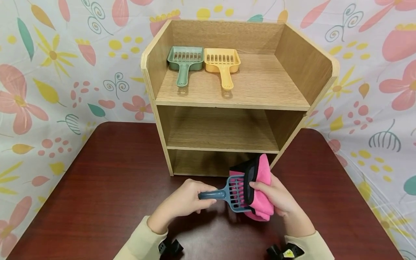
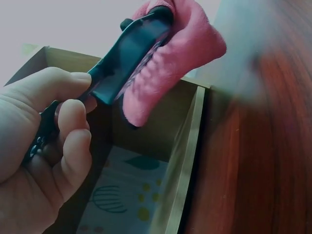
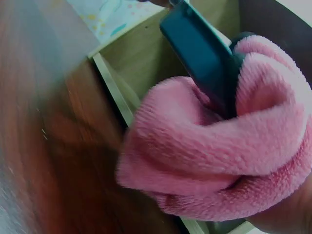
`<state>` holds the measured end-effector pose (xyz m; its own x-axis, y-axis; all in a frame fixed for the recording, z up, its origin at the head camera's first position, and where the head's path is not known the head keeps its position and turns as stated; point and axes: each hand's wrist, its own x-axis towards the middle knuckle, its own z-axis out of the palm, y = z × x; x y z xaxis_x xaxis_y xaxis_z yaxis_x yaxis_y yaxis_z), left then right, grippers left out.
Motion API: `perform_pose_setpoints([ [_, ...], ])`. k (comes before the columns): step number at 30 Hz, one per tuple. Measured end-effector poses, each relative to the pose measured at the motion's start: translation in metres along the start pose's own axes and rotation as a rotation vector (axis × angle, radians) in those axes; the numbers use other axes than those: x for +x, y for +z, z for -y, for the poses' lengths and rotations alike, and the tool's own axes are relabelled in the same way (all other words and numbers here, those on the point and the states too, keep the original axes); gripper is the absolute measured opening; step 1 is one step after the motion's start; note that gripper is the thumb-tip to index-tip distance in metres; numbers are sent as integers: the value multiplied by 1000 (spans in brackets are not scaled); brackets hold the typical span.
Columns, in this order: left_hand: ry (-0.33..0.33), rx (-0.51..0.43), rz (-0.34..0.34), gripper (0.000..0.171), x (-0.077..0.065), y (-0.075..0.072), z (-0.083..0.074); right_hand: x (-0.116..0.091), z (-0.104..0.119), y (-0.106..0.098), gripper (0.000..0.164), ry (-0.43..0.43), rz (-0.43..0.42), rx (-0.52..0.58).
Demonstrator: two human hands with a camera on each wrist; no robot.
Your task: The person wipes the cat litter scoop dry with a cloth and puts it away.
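My left hand grips the handle of a blue slotted litter scoop, thumb on top. In my right hand is a pink cloth with black edging, folded around the far end of the scoop's head. The left wrist view shows the scoop side-on, with the pink cloth on its slotted face and over its end. Seen from the right wrist, the bunched cloth wraps the scoop's end and hides most of my right fingers.
A wooden shelf unit stands just beyond my hands on the dark red-brown table. On its top level lie a green litter scoop and a yellow litter scoop, side by side with handles forward. A flower-patterned curtain hangs behind.
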<state>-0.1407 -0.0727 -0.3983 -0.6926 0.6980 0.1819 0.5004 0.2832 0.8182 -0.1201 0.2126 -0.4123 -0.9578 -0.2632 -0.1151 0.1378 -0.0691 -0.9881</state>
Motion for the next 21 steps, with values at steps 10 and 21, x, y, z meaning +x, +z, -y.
perform_pose_setpoints([
  [10,170,128,-126,17,2,1,4,-1,8,10,26,17,-238,-37],
  [21,129,123,-87,17,-3,-11,2,-6,18,7,29,31,-246,-118],
])
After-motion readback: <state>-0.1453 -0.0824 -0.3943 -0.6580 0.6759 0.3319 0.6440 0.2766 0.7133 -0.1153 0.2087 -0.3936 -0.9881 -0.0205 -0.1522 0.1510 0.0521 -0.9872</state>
